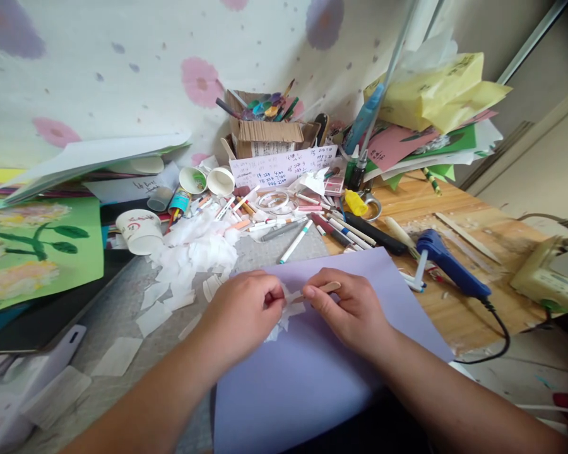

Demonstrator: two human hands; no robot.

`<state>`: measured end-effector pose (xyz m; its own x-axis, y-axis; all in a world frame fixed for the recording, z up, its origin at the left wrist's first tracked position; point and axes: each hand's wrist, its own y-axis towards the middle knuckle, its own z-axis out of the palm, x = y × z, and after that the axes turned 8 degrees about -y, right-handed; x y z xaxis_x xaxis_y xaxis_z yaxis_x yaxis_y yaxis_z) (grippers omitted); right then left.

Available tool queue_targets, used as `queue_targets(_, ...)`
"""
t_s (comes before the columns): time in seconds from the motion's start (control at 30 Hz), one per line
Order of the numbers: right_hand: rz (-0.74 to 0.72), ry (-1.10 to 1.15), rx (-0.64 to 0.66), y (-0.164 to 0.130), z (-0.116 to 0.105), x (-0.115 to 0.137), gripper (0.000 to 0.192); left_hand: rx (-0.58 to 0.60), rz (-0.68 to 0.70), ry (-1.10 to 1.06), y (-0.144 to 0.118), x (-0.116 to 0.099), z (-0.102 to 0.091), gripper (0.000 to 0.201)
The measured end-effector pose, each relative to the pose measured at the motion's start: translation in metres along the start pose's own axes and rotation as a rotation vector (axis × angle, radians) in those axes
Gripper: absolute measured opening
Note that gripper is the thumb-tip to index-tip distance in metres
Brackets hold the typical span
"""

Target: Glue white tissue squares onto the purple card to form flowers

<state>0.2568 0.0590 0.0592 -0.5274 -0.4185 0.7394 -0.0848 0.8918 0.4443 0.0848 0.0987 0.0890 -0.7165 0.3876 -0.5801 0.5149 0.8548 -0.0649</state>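
Both hands pinch white paper scraps over a lilac sheet

Left hand [243, 309] is closed on small white paper pieces [284, 315]; right hand [348, 302] grips a wooden stick [324, 288], pressing them onto the lilac sheet [312, 372] — only a small cluster sits there, most of it bare. At 11 o'clock, a heap of torn white paper [194, 252]; at 2 o'clock, a blue glue gun [449, 261]; beyond, pens — a cluttered wooden desk [454, 221] against a floral wall.
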Motion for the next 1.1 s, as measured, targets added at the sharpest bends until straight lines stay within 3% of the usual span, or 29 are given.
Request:
queue_targets(0.43,0.029,-0.003,0.198,-0.003,0.006,-0.007,0.019,-0.006,0.061,0.076,-0.002,0.008,-0.001,0.01)
queue_targets(0.7,0.081,0.096,0.22,-0.003,0.006,-0.008,0.019,0.09,0.254,0.082,-0.009,0.007,-0.007,0.013)
queue_targets(0.87,0.326,0.435,0.002,-0.002,0.005,-0.014,0.028,0.289,0.409,0.033,-0.014,0.012,-0.027,0.014)
queue_targets(0.93,0.36,0.489,-0.057,-0.002,0.005,-0.014,0.028,0.333,0.429,-0.046,-0.015,0.02,-0.041,0.014)
queue_targets(1.0,0.343,0.449,-0.045,-0.002,0.004,-0.013,0.026,0.286,0.397,-0.088,-0.016,0.03,-0.056,0.015)
queue_targets(1.1,0.304,0.377,-0.027,-0.002,0.003,-0.01,0.027,0.056,0.173,0.028,-0.016,0.042,-0.072,0.014)
